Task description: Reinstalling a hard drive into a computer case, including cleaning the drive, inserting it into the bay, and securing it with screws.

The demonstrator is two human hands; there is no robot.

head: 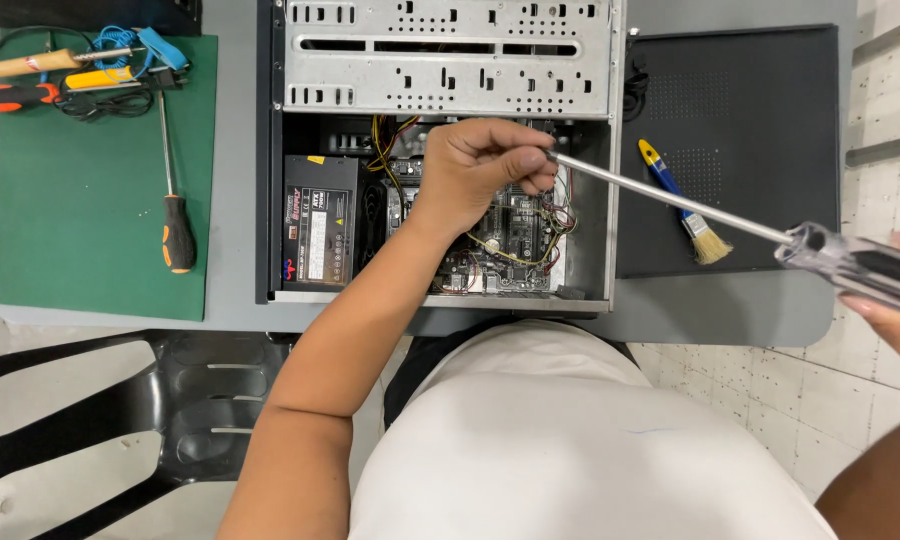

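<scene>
— What's the left hand [485, 165] doing over that open computer case [440, 150]?

— It's curled narrow, fingertips pinched round the tip of a long screwdriver [730, 222], just above the motherboard [505, 240]. The right hand [895, 290] is wrapped round the clear handle, out past the case's right wall.

— Looks awkward, that length.

— I'd guess it's stiff steel, light enough, but the smooth shaft would slip between fingers. Gripping the handle and steadying near the tip seems the sensible hold. The board and those thin wires [540, 215] under it look fragile.

— What else is about?

— A power supply [320, 220] sits at the case's left. A blue-handled brush [682, 205] lies on the black side panel [750, 140], and an orange-and-black screwdriver [173, 190] rests on the green mat [100, 230].
</scene>
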